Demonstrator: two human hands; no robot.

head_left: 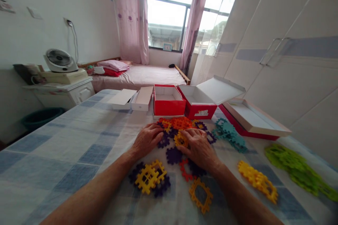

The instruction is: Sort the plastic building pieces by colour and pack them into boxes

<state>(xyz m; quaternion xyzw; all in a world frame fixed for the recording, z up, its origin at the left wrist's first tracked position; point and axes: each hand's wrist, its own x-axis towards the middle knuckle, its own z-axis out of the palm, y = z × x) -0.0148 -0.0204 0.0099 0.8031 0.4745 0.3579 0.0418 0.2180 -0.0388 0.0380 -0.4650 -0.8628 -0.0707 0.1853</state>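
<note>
My right hand reaches into a pile of toothed plastic building tiles, thumb and fingers on a yellow tile. My left hand lies at the pile's left side, fingers stretched out beside a purple tile; nothing visible is gripped in it. Orange tiles lie just beyond both hands. Nearer me are a dark purple tile and a red tile, the red one partly under my right wrist. Between my forearms sit a stack of yellow tiles over purple ones and an orange-yellow frame tile.
Teal tiles, a yellow row and green tiles lie right of my arm. Along the table's far side stand an open red box, another red box, a lidded box and small white boxes.
</note>
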